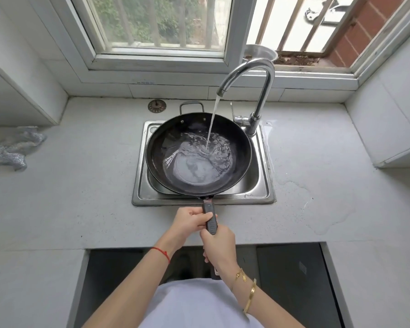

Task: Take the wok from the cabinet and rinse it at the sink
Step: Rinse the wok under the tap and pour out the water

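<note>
A black wok point(237, 143) sits over the steel sink point(142, 185), with a small loop handle at its far rim. Water runs from the curved chrome faucet point(258, 74) into the wok and pools in its bottom. The wok's long dark handle point(209, 217) points toward me across the counter's front. My left hand point(191, 221) grips that handle from the left. My right hand point(219, 247) grips its end just behind the left hand.
A crumpled grey cloth point(12, 150) lies on the counter at far left. A round sink strainer point(156, 106) rests behind the sink. Spilled water point(296, 188) spreads on the counter to the right of the sink. The window sill holds a metal funnel point(260, 52).
</note>
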The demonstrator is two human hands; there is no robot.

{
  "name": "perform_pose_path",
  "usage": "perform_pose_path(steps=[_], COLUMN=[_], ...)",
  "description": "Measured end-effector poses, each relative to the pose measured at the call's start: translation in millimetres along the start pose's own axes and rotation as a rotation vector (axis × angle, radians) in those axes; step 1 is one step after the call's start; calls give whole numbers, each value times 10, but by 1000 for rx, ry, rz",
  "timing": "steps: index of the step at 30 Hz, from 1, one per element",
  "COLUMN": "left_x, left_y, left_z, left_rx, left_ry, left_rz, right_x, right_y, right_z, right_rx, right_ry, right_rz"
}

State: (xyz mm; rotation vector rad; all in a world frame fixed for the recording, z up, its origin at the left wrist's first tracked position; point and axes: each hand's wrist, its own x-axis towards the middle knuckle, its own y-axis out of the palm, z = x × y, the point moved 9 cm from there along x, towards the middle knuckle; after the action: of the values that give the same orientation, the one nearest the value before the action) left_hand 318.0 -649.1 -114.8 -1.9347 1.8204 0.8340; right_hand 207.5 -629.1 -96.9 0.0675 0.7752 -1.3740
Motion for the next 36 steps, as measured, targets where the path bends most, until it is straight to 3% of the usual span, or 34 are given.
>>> perform_pose_path(steps=[8,25,36], left_x=[57,21,-2], left_y=[107,-102,42], left_z=[-68,-145,-108], left_rx=[-81,-19,-173], left_ry=[14,89,80], left_rz=[70,-178,-11], right_x=[66,90,74], right_y=[-94,-28,-72], right_z=[24,111,122], right_rx=[-42,98,-42], right_ry=[-23,7,-114], right_rz=[-59,126,23])
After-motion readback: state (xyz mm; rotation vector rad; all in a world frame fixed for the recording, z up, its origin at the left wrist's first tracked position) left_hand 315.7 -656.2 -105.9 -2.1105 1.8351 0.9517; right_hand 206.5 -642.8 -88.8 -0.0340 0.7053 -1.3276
